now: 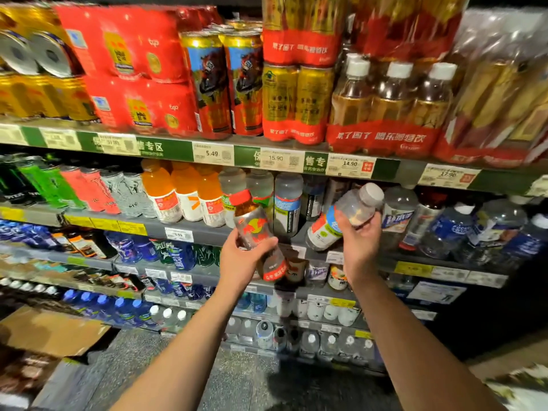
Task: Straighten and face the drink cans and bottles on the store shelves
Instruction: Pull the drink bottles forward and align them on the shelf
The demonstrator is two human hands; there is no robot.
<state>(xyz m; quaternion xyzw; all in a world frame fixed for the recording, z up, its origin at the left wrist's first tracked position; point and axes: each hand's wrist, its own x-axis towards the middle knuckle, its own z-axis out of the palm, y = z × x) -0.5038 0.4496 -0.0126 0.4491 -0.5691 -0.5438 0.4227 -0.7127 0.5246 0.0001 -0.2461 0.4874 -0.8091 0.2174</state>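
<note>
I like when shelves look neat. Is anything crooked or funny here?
Yes. Two bottles are off the shelf and tilted: the left hand holds a red-capped bottle, the right hand a grey-capped bottle.

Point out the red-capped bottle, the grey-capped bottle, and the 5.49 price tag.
red-capped bottle point(254, 229): head view, on its label, above the left hand's grip.
grey-capped bottle point(354, 204): head view, on its clear shoulder.
5.49 price tag point(212, 153): head view, on the printed price.

My left hand point(237, 262) grips a glossy clear-plastic bottle point(255, 229), my right hand point(360, 241) another with a matt grey cap point(370, 192), below shiny metal cans point(212, 84) and crinkled plastic-wrapped packs point(382, 137).
</note>
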